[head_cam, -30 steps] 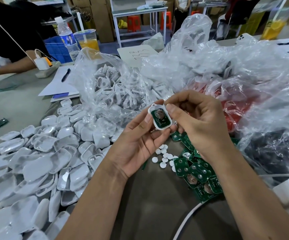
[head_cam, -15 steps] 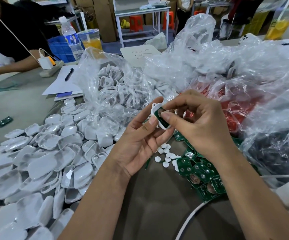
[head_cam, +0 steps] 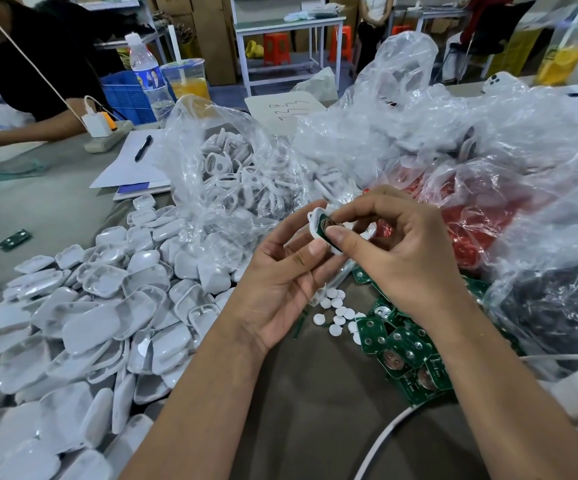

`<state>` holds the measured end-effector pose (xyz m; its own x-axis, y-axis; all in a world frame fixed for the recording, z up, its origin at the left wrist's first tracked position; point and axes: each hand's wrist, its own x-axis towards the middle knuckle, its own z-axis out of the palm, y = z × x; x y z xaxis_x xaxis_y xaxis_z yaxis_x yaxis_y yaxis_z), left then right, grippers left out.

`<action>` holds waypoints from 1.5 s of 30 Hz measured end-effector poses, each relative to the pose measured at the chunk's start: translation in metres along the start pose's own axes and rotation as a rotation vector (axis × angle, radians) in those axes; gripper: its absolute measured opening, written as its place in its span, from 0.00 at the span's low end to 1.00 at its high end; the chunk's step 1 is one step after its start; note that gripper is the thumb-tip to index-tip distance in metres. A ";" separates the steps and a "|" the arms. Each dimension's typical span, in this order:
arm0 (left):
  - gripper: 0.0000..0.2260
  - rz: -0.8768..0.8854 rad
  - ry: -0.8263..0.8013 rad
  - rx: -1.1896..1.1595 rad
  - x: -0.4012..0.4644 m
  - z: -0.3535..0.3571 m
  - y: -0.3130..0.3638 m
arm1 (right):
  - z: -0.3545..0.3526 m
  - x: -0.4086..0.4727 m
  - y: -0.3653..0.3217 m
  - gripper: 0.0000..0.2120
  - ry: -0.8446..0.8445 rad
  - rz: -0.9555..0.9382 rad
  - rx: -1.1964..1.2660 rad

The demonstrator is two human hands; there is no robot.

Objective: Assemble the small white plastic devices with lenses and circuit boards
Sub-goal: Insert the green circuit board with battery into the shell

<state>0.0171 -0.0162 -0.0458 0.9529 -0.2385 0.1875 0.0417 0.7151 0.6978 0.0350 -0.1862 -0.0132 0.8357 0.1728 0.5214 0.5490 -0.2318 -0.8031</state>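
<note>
The white shell [head_cam: 319, 227] tips up on edge now — a second ago its open face lay flat toward the camera with the green circuit board [head_cam: 325, 226] plainly seated; here it is turned sideways, only a sliver of green and the coin cell showing. The left hand [head_cam: 280, 282] cradles it from below, fingertips curled against the shell's lower edge, while the right hand [head_cam: 401, 251] pinches it from above, thumb pressed on the rim. Both hands are clamped on the same piece, held above the middle of the surface. My read: the board is in, and the turn is a check or a press to snap it home before a lens goes on.

Room is tight — the heap of empty white shells [head_cam: 90, 323] crowds the left side, the clear bag of ring parts [head_cam: 239, 174] rises just behind the hands, and loose green boards [head_cam: 401, 351] with small white discs [head_cam: 336, 313] lie right beneath. Bare surface [head_cam: 315, 410] opens only toward the near edge, crossed by a white cable [head_cam: 384, 441].
</note>
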 end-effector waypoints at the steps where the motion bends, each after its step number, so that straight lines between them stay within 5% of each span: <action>1: 0.19 -0.002 0.008 0.003 0.000 0.000 0.000 | 0.000 0.000 0.000 0.06 -0.004 -0.003 0.000; 23: 0.18 0.042 0.082 0.083 0.000 0.006 -0.001 | 0.000 0.001 0.002 0.06 -0.038 0.065 0.050; 36: 0.15 -0.044 0.108 -0.079 0.000 0.011 0.003 | 0.002 0.000 0.003 0.06 0.047 0.171 0.356; 45: 0.17 -0.117 0.139 -0.177 -0.001 0.012 0.006 | 0.003 -0.004 -0.008 0.09 0.045 -0.106 0.004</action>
<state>0.0127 -0.0196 -0.0330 0.9702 -0.2422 0.0073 0.1940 0.7948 0.5751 0.0277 -0.1822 -0.0099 0.7732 0.1532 0.6154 0.6340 -0.2108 -0.7441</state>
